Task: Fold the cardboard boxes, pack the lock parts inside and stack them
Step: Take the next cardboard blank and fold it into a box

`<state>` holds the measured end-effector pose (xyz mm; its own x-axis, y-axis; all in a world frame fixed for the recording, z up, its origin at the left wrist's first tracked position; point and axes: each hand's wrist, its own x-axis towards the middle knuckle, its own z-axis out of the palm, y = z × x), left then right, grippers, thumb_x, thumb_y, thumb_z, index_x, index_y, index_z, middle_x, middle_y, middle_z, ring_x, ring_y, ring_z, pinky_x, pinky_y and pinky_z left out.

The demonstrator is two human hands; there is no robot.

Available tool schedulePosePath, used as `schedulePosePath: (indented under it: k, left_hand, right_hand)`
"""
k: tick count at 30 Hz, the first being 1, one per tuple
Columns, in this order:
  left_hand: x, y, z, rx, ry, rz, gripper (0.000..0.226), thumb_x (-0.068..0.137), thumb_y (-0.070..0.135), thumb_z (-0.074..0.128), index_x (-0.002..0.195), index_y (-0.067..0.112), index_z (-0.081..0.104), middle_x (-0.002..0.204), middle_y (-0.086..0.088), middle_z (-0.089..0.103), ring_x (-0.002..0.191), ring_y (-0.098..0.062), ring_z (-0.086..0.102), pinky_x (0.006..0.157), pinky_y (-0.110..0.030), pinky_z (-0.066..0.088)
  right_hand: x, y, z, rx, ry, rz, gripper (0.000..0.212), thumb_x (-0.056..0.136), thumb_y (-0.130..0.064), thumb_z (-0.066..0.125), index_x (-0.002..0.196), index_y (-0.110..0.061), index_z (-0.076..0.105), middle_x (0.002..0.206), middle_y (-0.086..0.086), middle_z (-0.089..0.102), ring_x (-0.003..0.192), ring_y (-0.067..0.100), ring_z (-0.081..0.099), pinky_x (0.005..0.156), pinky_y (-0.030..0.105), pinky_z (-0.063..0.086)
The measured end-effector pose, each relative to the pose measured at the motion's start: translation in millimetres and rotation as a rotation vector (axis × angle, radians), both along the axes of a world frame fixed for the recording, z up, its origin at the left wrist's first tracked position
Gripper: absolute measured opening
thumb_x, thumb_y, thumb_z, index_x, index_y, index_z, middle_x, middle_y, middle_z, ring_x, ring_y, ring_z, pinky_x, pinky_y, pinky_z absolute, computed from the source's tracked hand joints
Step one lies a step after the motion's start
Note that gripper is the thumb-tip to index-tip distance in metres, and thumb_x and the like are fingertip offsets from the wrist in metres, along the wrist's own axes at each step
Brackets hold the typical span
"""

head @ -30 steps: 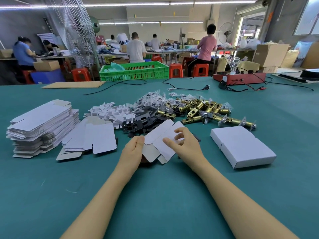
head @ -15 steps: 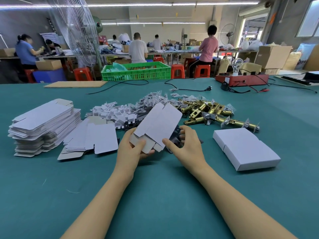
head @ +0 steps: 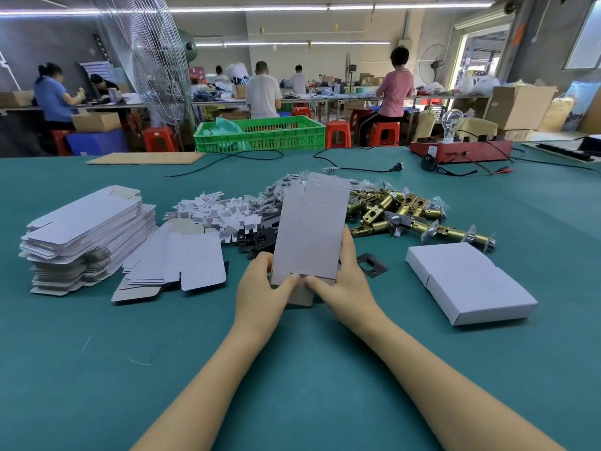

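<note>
Both hands are on a flat box blank (head: pixel 309 232), held upright at centre frame, its grey face to the camera. The left hand (head: pixel 260 289) pinches the blank's lower left corner, thumb pressed on the front. The right hand (head: pixel 344 281) grips the lower right edge, thumb on the front beside the left thumb, fingers wrapped behind. A bottom flap (head: pixel 300 294) hangs below the thumbs.

The raised blank blocks the middle of the parts heap behind it. Left of it lie white inserts (head: pixel 216 214) and black plates (head: pixel 255 239); right of it a pile of brass latches (head: pixel 400 211); above it, clear bags (head: pixel 283 187), contents too small to make out. One black plate (head: pixel 372 265) lies alone just right of the right hand.

At left frame sits a tall stack of blanks (head: pixel 87 232), with a lower, fanned stack (head: pixel 182 258) beside it. At right frame a closed white box (head: pixel 468 283) rests on the green table (head: pixel 292 369), well apart from the hands.

Along the table's far edge: a cardboard sheet (head: pixel 146 157), a green crate (head: pixel 260 135), a loose plug cable (head: pixel 357 164), and a red tester (head: pixel 461 150) carrying a bulb (head: pixel 452 120). Workers sit at benches beyond.
</note>
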<state>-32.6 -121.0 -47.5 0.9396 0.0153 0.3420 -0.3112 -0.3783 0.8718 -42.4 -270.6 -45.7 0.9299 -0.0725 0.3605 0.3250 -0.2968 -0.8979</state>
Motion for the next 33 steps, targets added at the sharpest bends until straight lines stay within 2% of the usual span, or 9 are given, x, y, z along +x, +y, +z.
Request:
schedulePosePath:
  k: [3, 7, 12, 14, 16, 19, 24, 28, 33]
  left_hand:
    - [0.1, -0.6, -0.2, 0.051, -0.026, 0.002, 0.017, 0.092, 0.024, 0.067, 0.103, 0.025, 0.054, 0.096, 0.015, 0.063, 0.081, 0.001, 0.061, 0.062, -0.008, 0.043]
    - [-1.4, -2.4, 1.4, 0.080, -0.038, -0.051, 0.032, 0.098, 0.028, 0.056, 0.128, 0.023, 0.047, 0.102, 0.014, 0.062, 0.087, -0.007, 0.062, 0.064, -0.005, 0.042]
    - [0.7, -1.3, 0.0, 0.139, 0.005, -0.084, 0.023, 0.100, 0.029, 0.051, 0.119, 0.016, 0.052, 0.102, 0.006, 0.063, 0.089, -0.012, 0.060, 0.065, -0.004, 0.039]
    - [-0.7, -1.9, 1.1, 0.096, 0.019, -0.116, 0.019, 0.100, 0.026, 0.052, 0.117, 0.017, 0.054, 0.102, 0.010, 0.064, 0.092, -0.006, 0.060, 0.071, -0.006, 0.042]
    - [-2.5, -2.9, 3.0, -0.005, 0.069, -0.167, 0.016, 0.100, 0.024, 0.054, 0.116, 0.024, 0.055, 0.108, 0.013, 0.066, 0.102, -0.009, 0.063, 0.087, -0.018, 0.046]
    - [-4.9, -3.7, 5.3, -0.151, 0.131, -0.249, 0.038, 0.098, 0.023, 0.057, 0.133, 0.031, 0.045, 0.119, 0.009, 0.069, 0.109, -0.004, 0.064, 0.096, -0.024, 0.048]
    - [-4.5, -6.1, 5.5, -0.309, 0.186, -0.282, 0.043, 0.092, 0.029, 0.063, 0.131, 0.025, 0.047, 0.120, -0.001, 0.070, 0.101, -0.008, 0.068, 0.080, -0.021, 0.055]
    - [-2.9, -3.7, 6.3, -0.418, 0.203, -0.228, 0.043, 0.082, 0.044, 0.071, 0.115, 0.020, 0.057, 0.106, -0.001, 0.074, 0.098, -0.017, 0.068, 0.093, -0.044, 0.054]
    - [-5.1, -2.7, 7.4, -0.431, 0.215, -0.243, 0.051, 0.080, 0.047, 0.067, 0.117, 0.013, 0.060, 0.095, -0.006, 0.076, 0.095, -0.025, 0.071, 0.091, -0.045, 0.055]
  right_hand:
    - [-0.8, 2.3, 0.3, 0.025, -0.030, -0.044, 0.093, 0.082, -0.011, 0.071, 0.146, -0.041, 0.011, 0.131, -0.023, 0.048, 0.122, 0.002, 0.050, 0.097, 0.019, 0.042]
    - [-2.4, 5.6, 0.8, 0.053, -0.044, -0.113, 0.082, 0.084, -0.012, 0.070, 0.127, -0.058, 0.017, 0.122, -0.028, 0.048, 0.114, -0.008, 0.049, 0.085, 0.001, 0.038]
    - [-5.0, 5.7, 2.4, 0.003, -0.047, -0.068, 0.079, 0.084, -0.009, 0.068, 0.148, -0.027, 0.024, 0.146, -0.015, 0.038, 0.134, 0.004, 0.036, 0.108, 0.026, 0.035]
    - [-5.9, 7.0, 3.5, -0.046, -0.074, -0.108, 0.081, 0.085, -0.004, 0.062, 0.150, -0.030, 0.019, 0.150, -0.016, 0.031, 0.137, 0.001, 0.030, 0.111, 0.024, 0.031]
    - [-7.1, 8.3, 3.9, -0.114, -0.099, -0.149, 0.087, 0.084, 0.000, 0.056, 0.147, -0.041, 0.013, 0.149, -0.021, 0.028, 0.132, -0.009, 0.027, 0.105, 0.013, 0.029]
    - [-7.0, 5.9, 1.8, -0.178, -0.103, -0.190, 0.091, 0.082, 0.002, 0.054, 0.144, -0.045, 0.008, 0.139, -0.029, 0.027, 0.115, -0.017, 0.029, 0.086, -0.003, 0.028]
    - [-10.2, 6.5, 0.1, -0.303, -0.154, -0.232, 0.095, 0.078, 0.001, 0.056, 0.149, -0.041, 0.008, 0.148, -0.015, 0.038, 0.099, 0.017, 0.054, 0.070, 0.022, 0.038]
    - [-14.4, 13.2, 0.6, -0.328, -0.248, -0.203, 0.093, 0.077, 0.005, 0.053, 0.144, -0.041, 0.009, 0.147, -0.005, 0.043, 0.106, 0.023, 0.056, 0.074, 0.031, 0.047]
    - [-13.2, 14.3, -2.0, -0.311, -0.248, -0.181, 0.089, 0.081, 0.004, 0.053, 0.146, -0.039, 0.010, 0.148, -0.003, 0.042, 0.117, 0.013, 0.046, 0.079, 0.018, 0.040]
